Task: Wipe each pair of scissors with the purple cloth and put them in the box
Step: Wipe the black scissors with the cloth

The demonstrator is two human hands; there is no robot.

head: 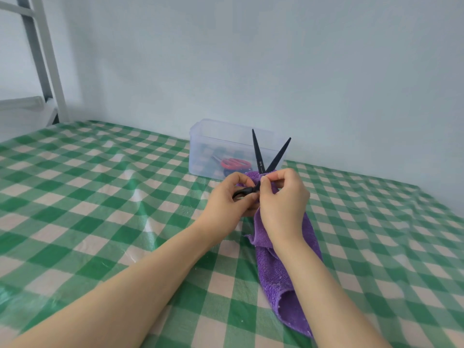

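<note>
One clear box [200, 146] behind black scissors [258, 151], purple cloth [276, 272]; red scissors [234, 163] inside.

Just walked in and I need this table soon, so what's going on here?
A person is wiping a pair of black scissors with a purple cloth. The left hand grips the handle, blades open and pointing up. The right hand pinches the cloth near the pivot. Red-handled scissors already lie in the clear box behind.

black scissors [259, 156] handles mostly hidden in left hand [229, 195], red scissors [236, 164] hazy behind box [213, 136] wall
</note>
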